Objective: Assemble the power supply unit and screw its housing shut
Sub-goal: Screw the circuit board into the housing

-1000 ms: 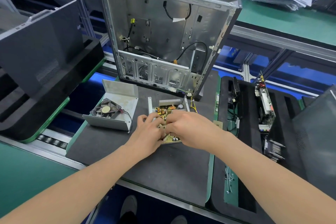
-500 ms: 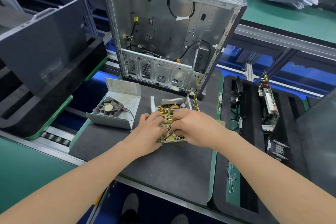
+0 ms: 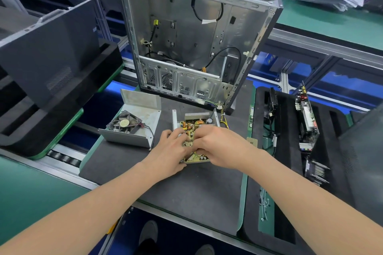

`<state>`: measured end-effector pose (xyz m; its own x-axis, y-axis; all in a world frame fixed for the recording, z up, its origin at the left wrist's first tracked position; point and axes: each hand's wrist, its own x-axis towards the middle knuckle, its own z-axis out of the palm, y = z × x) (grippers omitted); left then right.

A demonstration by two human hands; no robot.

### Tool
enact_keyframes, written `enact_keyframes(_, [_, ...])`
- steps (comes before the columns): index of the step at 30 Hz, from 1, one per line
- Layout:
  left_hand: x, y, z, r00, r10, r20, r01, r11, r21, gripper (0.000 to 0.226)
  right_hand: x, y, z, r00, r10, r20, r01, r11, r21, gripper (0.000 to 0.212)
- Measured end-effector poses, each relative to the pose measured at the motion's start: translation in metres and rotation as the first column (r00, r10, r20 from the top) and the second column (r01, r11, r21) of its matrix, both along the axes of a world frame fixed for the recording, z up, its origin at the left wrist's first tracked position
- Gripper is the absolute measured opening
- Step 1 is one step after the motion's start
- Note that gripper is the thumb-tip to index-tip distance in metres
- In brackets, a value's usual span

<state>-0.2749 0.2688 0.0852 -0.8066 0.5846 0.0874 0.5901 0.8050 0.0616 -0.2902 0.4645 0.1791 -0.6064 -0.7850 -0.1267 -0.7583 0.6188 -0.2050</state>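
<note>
The power supply's circuit board [image 3: 192,126] lay in its open base tray [image 3: 174,117] at the centre of the frame, on the dark mat [image 3: 186,188]. Our left hand [image 3: 172,149] was curled over its left edge and our right hand [image 3: 219,147] over its middle, both gripping the board, though the fingertips were hidden. We judged the step to be seating the board in the tray. To do it well we needed to keep the board level, press on its edges rather than on the coils, and keep the yellow wires [image 3: 224,119] at the upper right clear of the tray wall. The cover [image 3: 145,114] with its fan [image 3: 124,124] sat just left of centre, not yet fitted. The bare computer case [image 3: 186,37] stood above.
</note>
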Motion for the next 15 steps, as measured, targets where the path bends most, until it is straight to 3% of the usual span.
enact_keyframes(9, [-0.003,0.0,-0.008,0.998,0.035,0.054,-0.031,0.997,-0.075,0.03,-0.005,-0.008,0.003,0.996,0.093,0.003,-0.093,0.991,0.096,0.026])
enact_keyframes(15, [-0.002,0.002,-0.005,0.996,0.052,0.066,-0.051,0.998,-0.02,0.019,-0.012,-0.019,0.007,0.992,0.123,0.003,-0.121,0.97,0.21,0.014])
